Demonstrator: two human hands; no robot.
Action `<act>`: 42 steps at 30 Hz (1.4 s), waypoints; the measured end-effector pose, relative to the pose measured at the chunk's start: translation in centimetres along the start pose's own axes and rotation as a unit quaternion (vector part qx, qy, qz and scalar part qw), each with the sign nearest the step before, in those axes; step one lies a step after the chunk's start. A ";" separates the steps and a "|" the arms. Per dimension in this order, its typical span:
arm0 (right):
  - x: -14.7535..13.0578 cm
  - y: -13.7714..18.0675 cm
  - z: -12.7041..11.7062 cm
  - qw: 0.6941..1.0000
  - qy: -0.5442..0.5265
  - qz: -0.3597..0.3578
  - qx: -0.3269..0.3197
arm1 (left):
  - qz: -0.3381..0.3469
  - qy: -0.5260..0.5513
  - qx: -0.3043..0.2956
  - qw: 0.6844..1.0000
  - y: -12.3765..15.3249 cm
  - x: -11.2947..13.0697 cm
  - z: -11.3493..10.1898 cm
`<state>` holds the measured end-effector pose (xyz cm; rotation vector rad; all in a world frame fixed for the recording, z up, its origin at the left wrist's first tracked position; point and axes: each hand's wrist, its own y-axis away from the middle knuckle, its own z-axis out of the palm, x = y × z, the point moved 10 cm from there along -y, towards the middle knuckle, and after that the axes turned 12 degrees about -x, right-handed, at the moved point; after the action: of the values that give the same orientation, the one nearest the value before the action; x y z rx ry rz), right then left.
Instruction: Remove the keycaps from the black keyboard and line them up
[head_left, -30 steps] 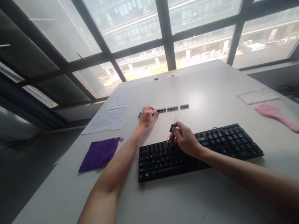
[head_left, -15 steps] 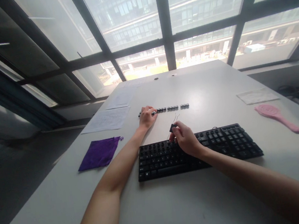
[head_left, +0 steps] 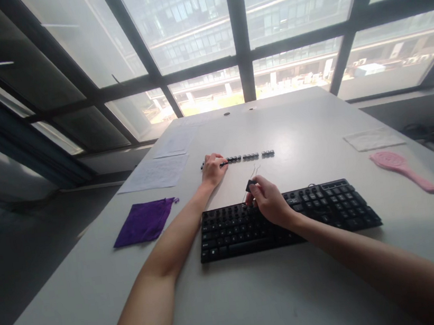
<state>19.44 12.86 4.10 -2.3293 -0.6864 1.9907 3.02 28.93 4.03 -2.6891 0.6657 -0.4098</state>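
Note:
My left hand (head_left: 213,169) reaches over the left end of a row of loose black keycaps (head_left: 251,156), its thumb and fingers closed on a keycap (head_left: 223,165) at table level. The hand covers part of that row. My right hand (head_left: 266,198) is closed around the dark handle of a wire keycap puller (head_left: 250,185), with thin wire loops showing above and below the fingers. It hovers over the top edge of a black keyboard (head_left: 244,247), whose upper middle keys it hides. The lower loop is close to the top row; contact I cannot tell.
Left of my arm lies a purple drawstring pouch (head_left: 144,222), with paper sheets (head_left: 154,174) behind it. On the right are a pink hairbrush (head_left: 402,170) and a pale flat packet (head_left: 374,139). The white table (head_left: 300,125) ends near the windows.
The keycap under my left fingers has turned slightly, its pale marking no longer showing. My right hand and the puller stay in place.

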 end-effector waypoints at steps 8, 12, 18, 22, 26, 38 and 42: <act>-0.1 0.0 -0.1 1.000 -0.008 0.001 0.003 | -0.009 0.011 -0.001 1.000 0.0 0.0 -0.1; 0.0 0.0 -0.2 1.000 -0.014 -0.003 0.008 | -0.014 0.025 0.001 1.000 0.0 -0.2 -0.3; -0.4 0.2 -1.2 0.997 -0.038 -0.032 0.053 | -0.014 0.059 0.055 0.997 0.2 -0.6 -5.2; -1.3 0.1 -1.8 0.997 -0.017 -0.045 0.064 | -0.005 0.082 0.068 0.994 2.4 2.2 -8.9; -1.6 0.0 -2.4 0.998 0.020 -0.030 0.052 | 0.049 0.145 -0.070 0.986 6.0 8.4 -7.9; -2.5 0.9 -0.5 0.988 0.136 -0.064 -0.042 | 0.033 0.207 -0.117 0.971 11.0 12.4 -4.4; -2.2 0.8 0.1 0.986 0.143 -0.063 -0.066 | 0.039 0.217 -0.117 0.968 11.1 12.5 -4.2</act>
<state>19.40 11.37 5.96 -2.5006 -0.9409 1.5613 7.75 12.51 5.86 -2.8001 0.9911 -0.9715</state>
